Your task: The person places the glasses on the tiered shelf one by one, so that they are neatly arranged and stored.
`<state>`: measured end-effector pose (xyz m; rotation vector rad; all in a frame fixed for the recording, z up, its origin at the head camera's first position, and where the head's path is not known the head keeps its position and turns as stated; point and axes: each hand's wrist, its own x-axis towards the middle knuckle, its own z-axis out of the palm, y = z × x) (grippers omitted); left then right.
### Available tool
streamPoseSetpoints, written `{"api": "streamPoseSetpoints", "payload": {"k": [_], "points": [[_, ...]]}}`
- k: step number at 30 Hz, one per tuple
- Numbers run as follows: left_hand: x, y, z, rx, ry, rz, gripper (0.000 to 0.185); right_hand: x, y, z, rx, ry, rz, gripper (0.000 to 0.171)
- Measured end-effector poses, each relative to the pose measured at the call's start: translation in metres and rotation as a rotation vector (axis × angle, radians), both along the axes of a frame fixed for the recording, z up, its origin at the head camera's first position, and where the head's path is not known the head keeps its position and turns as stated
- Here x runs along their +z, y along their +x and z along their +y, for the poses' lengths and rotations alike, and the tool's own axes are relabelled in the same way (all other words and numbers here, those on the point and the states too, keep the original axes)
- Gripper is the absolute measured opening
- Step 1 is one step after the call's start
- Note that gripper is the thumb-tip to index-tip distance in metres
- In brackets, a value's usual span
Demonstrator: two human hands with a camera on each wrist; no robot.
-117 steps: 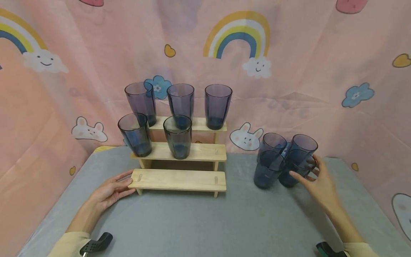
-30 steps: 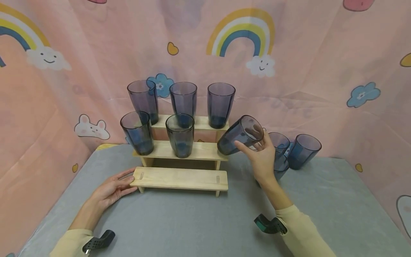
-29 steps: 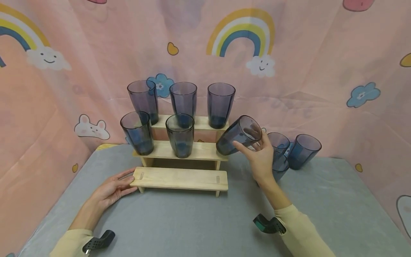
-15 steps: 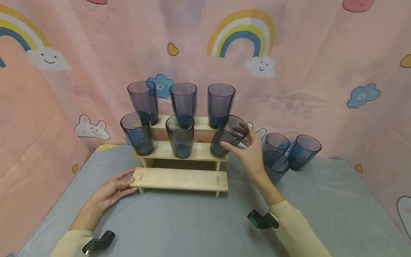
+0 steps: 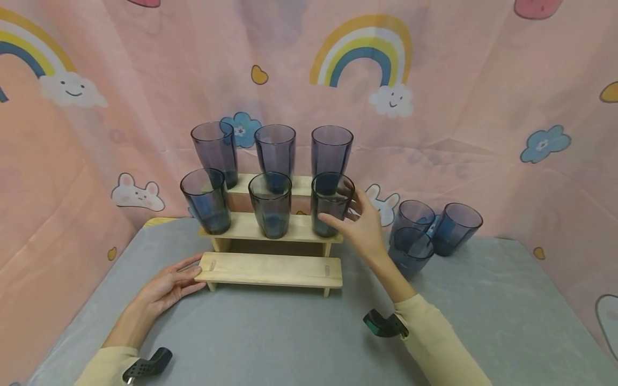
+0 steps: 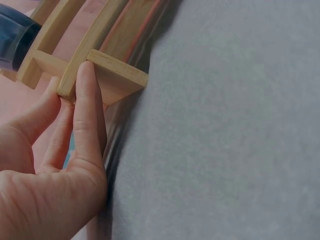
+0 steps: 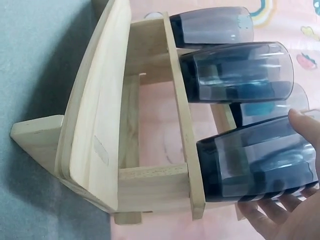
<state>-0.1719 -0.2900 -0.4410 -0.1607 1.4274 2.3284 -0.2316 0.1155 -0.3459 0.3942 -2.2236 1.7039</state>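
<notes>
A three-tier wooden rack (image 5: 243, 226) holds six see-through, blue-violet glasses (image 5: 272, 145): three on its top tier (image 5: 301, 185), three on its middle tier (image 5: 300, 228). At the right end of the rack's middle tier, one glass (image 5: 331, 199) stands upright, darker at its base, gripped between the thumb and fingers of the right hand (image 5: 363, 228). The left hand (image 5: 166, 287) pinches the rack's bottom tier (image 5: 268, 269) at its left end. Right of the rack, three similar tumblers (image 5: 456, 228) cluster on the bench (image 5: 270, 338).
</notes>
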Motion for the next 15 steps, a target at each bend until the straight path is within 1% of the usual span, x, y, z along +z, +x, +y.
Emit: {"api": "streamPoseSetpoints", "payload": {"k": [2,4,8,10,15], "points": [[0.0002,-0.0002,-0.0002,0.001,-0.009,-0.002,0.041,0.0003,0.0001,0.0000,0.003,0.009,-0.005,0.082],[0.0004,-0.0004,-0.0003,0.000,-0.014,-0.001,0.042,0.0009,-0.0001,0.0002,0.020,0.022,-0.012,0.082],[0.0007,0.0004,-0.0008,-0.002,-0.002,0.004,0.032,0.0026,-0.0005,0.0006,0.063,0.063,-0.032,0.084],[0.0006,0.0009,-0.0011,-0.004,0.003,0.006,0.030,0.0028,-0.0007,0.0007,0.073,0.081,-0.046,0.085],[0.0000,0.0003,-0.0010,-0.008,0.004,0.005,0.038,0.0037,-0.0007,0.0019,0.088,0.104,-0.051,0.086]]}}
